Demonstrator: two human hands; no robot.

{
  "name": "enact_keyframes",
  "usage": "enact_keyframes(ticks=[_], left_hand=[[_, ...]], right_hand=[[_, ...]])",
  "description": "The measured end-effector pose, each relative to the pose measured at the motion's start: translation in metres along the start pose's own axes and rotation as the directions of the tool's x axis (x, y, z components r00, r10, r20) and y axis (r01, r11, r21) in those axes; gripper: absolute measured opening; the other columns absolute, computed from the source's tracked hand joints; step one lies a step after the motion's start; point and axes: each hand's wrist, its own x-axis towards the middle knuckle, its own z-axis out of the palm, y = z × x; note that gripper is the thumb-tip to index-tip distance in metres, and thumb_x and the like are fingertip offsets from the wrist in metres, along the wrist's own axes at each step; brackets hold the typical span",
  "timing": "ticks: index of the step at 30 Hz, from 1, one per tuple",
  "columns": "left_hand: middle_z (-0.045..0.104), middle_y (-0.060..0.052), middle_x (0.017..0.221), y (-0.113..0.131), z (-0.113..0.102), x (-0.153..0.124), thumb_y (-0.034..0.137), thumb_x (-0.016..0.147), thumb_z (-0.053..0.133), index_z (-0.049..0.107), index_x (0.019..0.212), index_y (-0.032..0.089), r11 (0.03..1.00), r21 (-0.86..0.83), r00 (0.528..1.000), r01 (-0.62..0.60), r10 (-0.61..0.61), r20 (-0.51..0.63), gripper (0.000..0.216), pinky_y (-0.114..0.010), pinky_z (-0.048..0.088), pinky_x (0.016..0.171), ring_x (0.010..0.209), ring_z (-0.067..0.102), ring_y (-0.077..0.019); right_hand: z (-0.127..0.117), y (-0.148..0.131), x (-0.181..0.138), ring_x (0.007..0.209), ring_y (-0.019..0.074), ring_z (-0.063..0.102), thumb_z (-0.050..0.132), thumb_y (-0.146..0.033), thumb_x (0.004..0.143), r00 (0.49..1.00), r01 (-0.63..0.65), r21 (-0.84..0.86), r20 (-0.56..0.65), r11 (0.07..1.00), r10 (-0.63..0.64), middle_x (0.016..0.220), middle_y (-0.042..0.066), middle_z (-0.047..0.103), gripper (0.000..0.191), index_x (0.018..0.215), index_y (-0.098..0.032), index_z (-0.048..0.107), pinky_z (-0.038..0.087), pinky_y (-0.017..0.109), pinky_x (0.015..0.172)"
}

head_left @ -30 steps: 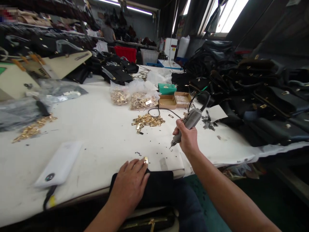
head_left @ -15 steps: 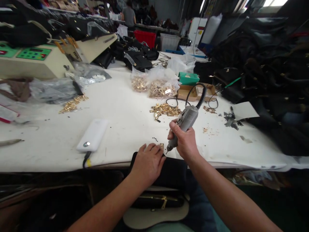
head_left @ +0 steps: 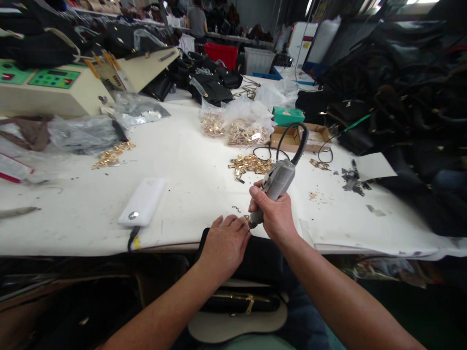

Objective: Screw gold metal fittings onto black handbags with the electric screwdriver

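My right hand [head_left: 276, 217] is wrapped round a grey corded electric screwdriver [head_left: 274, 185], its tip pointing down at a small gold metal fitting [head_left: 247, 218]. My left hand [head_left: 225, 244] lies flat on a black bag [head_left: 260, 257] at the table's front edge, fingers stretched out and pressing beside the fitting. The tool's tip touches or nearly touches the fitting at my left fingertips. A few tiny black screws [head_left: 235, 209] lie just beyond.
A white table [head_left: 182, 184] carries a pile of gold fittings [head_left: 250, 165], clear bags of them [head_left: 237, 129], cardboard boxes [head_left: 292, 138], a white power bank [head_left: 143, 201] and a beige machine [head_left: 54, 90]. Black handbags [head_left: 408, 107] are heaped at right. A person stands far behind.
My right hand brought the screwdriver down and left until its tip reached the gold fitting by my left fingers. The view tilted down and shifted.
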Motion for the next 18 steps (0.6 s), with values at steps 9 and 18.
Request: enact_keyframes(ticks=[9, 18], left_hand=[[0.070, -0.006, 0.123, -0.0001, 0.0009, 0.0006, 0.026, 0.102, 0.051, 0.070, 0.113, 0.021, 1.000, 0.000, 1.000, 0.006, -0.006, -0.003, 0.023, -0.048, 0.046, 0.100, 0.118, 0.058, -0.0269], [0.070, -0.003, 0.124, -0.0008, 0.0028, 0.0008, 0.027, 0.100, 0.054, 0.069, 0.114, 0.023, 1.000, -0.001, 1.000, 0.028, -0.028, 0.007, 0.021, -0.048, 0.047, 0.101, 0.120, 0.058, -0.0274]], right_hand=[[-0.0016, -0.0003, -0.0009, 0.045, 0.0116, 0.054, 0.083, -0.049, 0.075, 1.000, 0.018, 0.027, -0.011, 0.999, -0.018, 0.053, -0.004, 0.060, 0.040, 0.094, -0.019, 0.065, 0.046, 0.022, 0.046], [-0.0018, 0.0009, -0.0028, 0.046, 0.0115, 0.053, 0.083, -0.047, 0.075, 1.000, 0.004, 0.062, 0.003, 0.998, -0.005, 0.053, -0.004, 0.059, 0.038, 0.093, -0.019, 0.065, 0.045, 0.022, 0.046]])
